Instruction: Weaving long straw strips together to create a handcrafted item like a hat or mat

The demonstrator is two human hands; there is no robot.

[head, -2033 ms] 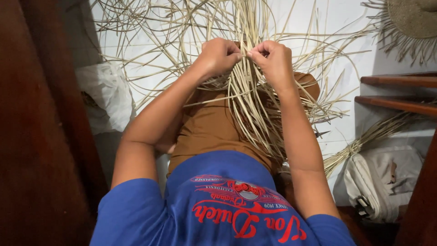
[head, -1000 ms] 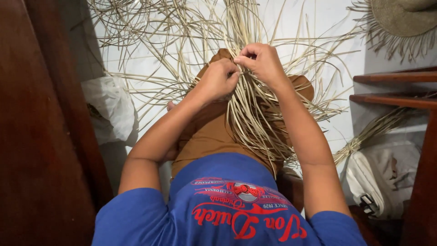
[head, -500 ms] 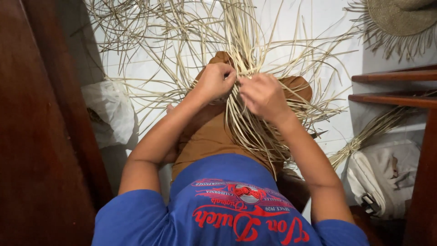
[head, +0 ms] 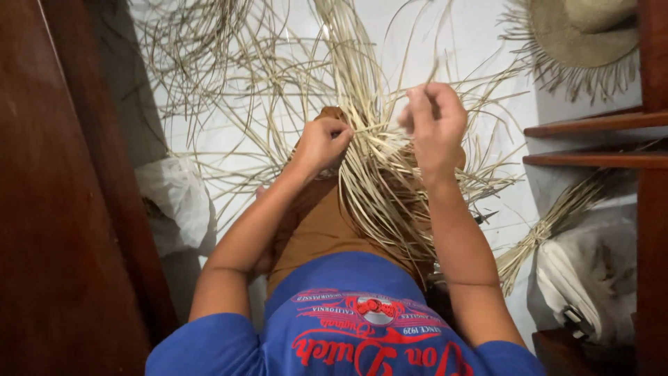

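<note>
A loose mass of pale straw strips (head: 379, 181) lies over my lap and brown trousers (head: 313, 223), fanning out over the white floor. My left hand (head: 321, 143) is closed on the woven part of the straw at my knee. Raised a little above the pile, my right hand (head: 435, 122) pinches a single strip and holds it up and to the right.
A woven straw hat (head: 581, 31) with a fringed edge lies at the top right. A tied straw bundle (head: 543, 233) and a white bag (head: 581, 282) sit at the right beside wooden rungs (head: 591, 125). A white plastic bag (head: 177, 202) lies left, by dark wooden furniture (head: 62, 209).
My right hand has lifted from the pile and moved right, drawing one strip up. My left hand stays closed on the weave. The view has shifted slightly.
</note>
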